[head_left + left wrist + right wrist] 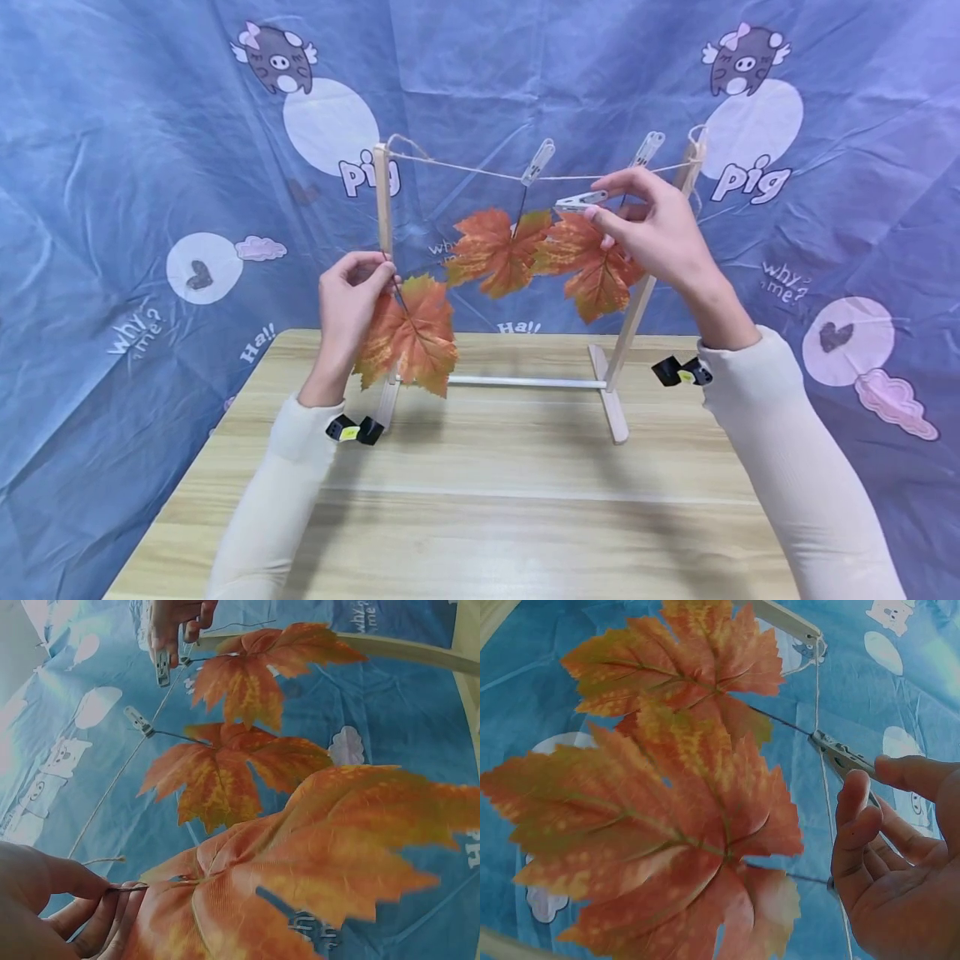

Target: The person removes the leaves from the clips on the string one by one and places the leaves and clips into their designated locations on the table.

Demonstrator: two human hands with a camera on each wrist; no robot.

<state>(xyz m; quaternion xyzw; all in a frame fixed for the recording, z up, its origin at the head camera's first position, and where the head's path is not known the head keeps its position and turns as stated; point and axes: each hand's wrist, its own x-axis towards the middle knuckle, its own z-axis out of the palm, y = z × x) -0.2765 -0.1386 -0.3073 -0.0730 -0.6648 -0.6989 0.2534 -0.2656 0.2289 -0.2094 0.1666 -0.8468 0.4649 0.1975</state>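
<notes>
Left hand is pinching an orange maple-shaped leaf by its thin dark stem, apparently letting it hang free beside a pale wooden post; right hand, apart, gripping a whitish plastic clothespin near beige twine.

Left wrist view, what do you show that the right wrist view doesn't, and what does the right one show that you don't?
Only the left wrist view: the left hand, pinching the stem of the foreground leaf.

Only the right wrist view: the top end of the left post, with the cord running from it.

Both: the right hand, the cord, the middle leaf and the right-hand leaf hanging from it, the middle leaf's clip, and the blue backdrop.
</notes>
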